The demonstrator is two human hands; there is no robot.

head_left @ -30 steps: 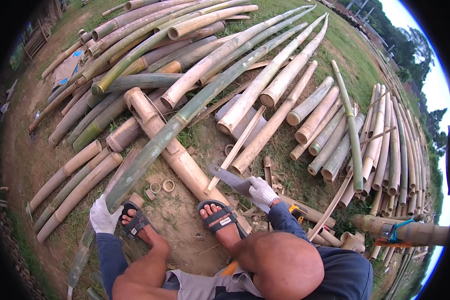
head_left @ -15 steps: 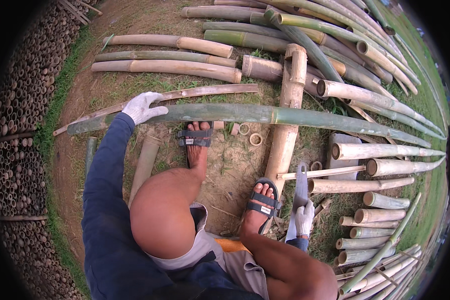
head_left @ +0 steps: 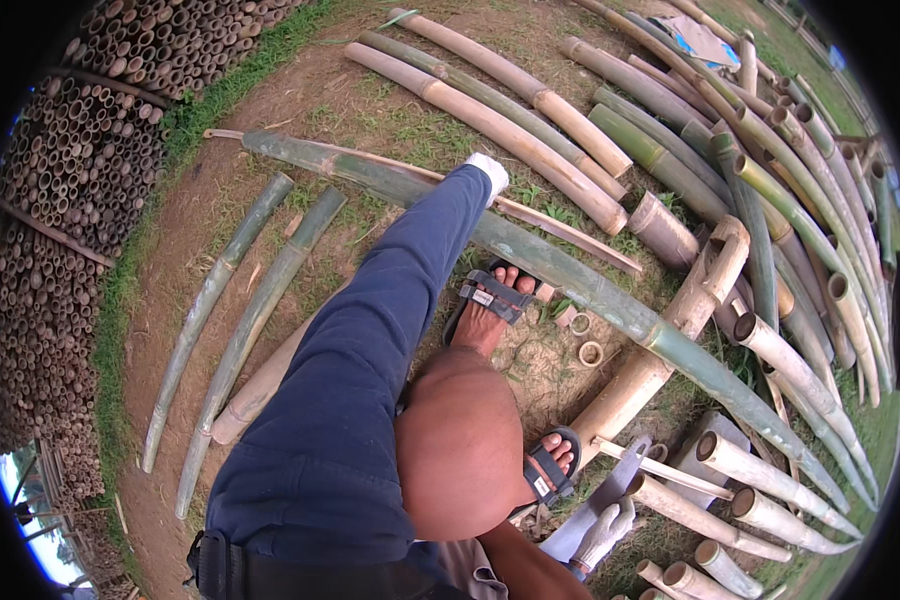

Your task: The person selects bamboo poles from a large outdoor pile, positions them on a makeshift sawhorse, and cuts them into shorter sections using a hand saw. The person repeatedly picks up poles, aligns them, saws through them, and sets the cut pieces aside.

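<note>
A long green bamboo pole (head_left: 590, 285) slants across the scene, lying over a thick pale bamboo post (head_left: 660, 350). My left hand (head_left: 487, 172), in a white glove, is just beyond the pole, by a thin split bamboo strip (head_left: 570, 235); its fingers are hidden, so its grip cannot be made out. At the lower right, my gloved right hand (head_left: 604, 530) is closed on a handsaw, whose wide grey blade (head_left: 615, 482) points up beside the post. My sandalled feet are on the ground on the near side of the pole.
Stacked cut bamboo (head_left: 80, 200) forms a wall at the left. Bamboo poles (head_left: 490, 120) lie at the far side, with more piled at the right. Two green lengths (head_left: 260, 300) lie left of my arm. Small bamboo rings (head_left: 590, 353) rest on the soil.
The view has swung left, so the scene appears tilted. My left hand has moved from the pole's left part to its far side, farther along it. The saw remains in my right hand.
</note>
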